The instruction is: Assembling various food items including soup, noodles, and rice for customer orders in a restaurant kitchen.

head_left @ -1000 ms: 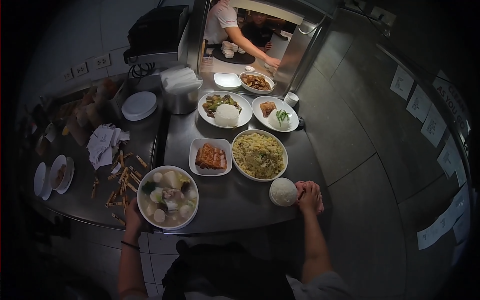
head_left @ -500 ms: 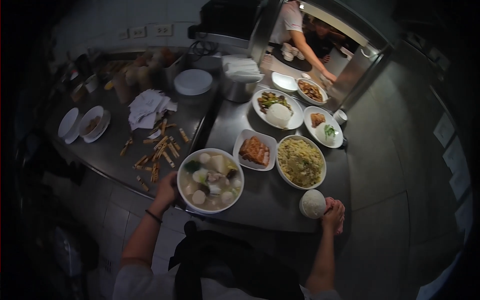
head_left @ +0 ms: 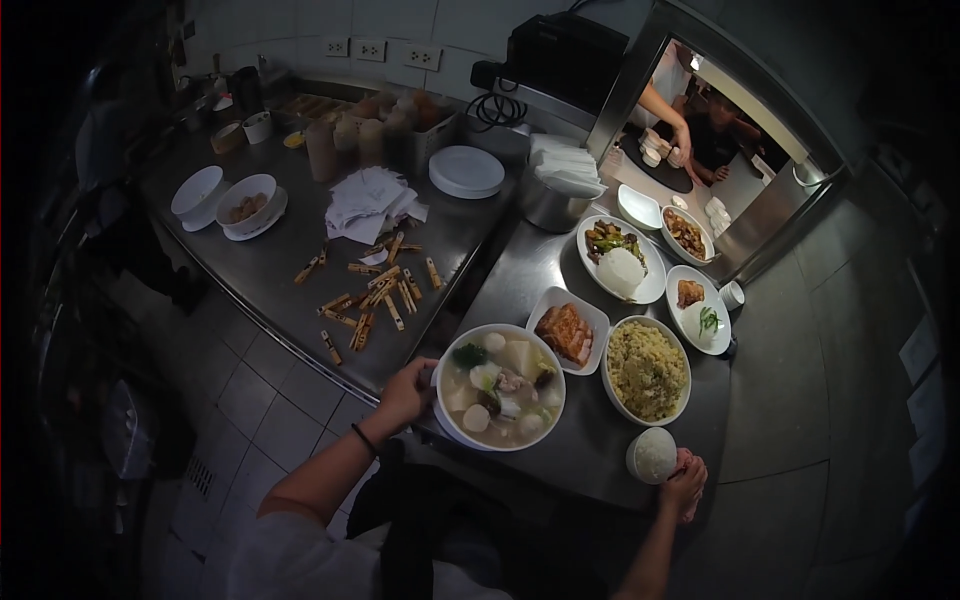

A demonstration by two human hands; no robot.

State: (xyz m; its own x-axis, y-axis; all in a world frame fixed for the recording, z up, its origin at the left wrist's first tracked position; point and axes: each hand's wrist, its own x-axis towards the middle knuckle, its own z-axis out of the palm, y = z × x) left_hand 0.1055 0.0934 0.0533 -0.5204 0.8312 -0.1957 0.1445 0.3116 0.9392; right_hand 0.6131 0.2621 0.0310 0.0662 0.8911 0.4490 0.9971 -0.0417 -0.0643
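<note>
My left hand (head_left: 405, 392), with a dark band on its wrist, grips the left side of a large white soup bowl (head_left: 447, 424) at the counter's near edge. Pale broth with white balls, greens and meat fills it. My right hand (head_left: 684, 484) is closed on a folded pink cloth (head_left: 692, 498), right beside a small bowl of white rice (head_left: 654, 455). Just beyond are an oval dish of fried rice (head_left: 646, 370) and a square white dish of browned sliced meat (head_left: 566, 334). The fingers of my left hand are partly hidden by the bowl.
Two plates with rice (head_left: 621, 262) (head_left: 703, 312) and a stir-fry dish (head_left: 687, 235) stand near the serving window, where a co-worker's hand (head_left: 681, 150) is at small white cups. Wooden clothespins (head_left: 378, 295), paper slips (head_left: 368, 205) and stacked plates (head_left: 467, 172) lie on the left counter.
My view has swung left, so the scene sits farther right and lower. Both hands keep their holds. The co-worker's arm has drawn back from the window sill to the cups on the dark tray.
</note>
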